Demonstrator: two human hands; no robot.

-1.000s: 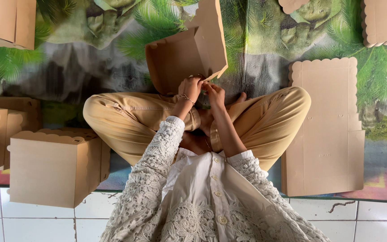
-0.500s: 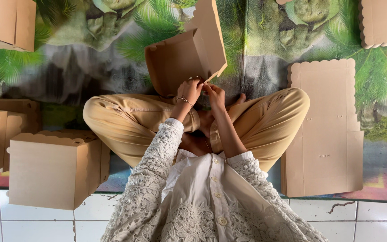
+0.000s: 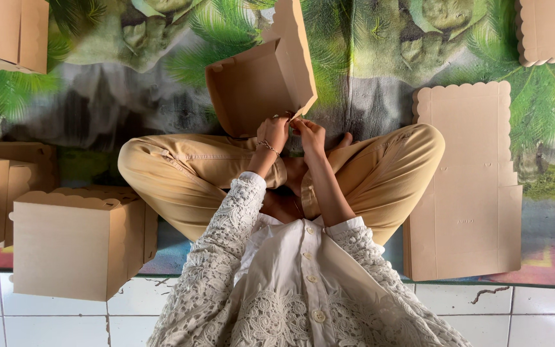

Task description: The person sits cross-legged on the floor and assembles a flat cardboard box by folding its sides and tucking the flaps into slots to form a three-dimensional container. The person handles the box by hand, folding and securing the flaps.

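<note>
Above crossed legs, left hand (image 3: 273,132) and right hand (image 3: 310,133) raised together, fingers pinched on half-folded cardboard box (image 3: 258,83) edge.

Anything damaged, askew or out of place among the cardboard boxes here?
Nothing stands out. The half-folded box held by both hands, left and right, is tilted, its lid open. The finished box and flat stack look tidy.

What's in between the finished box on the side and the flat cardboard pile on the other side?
In the head view, the person's crossed legs lie between the finished box and the flat cardboard stack.
</note>
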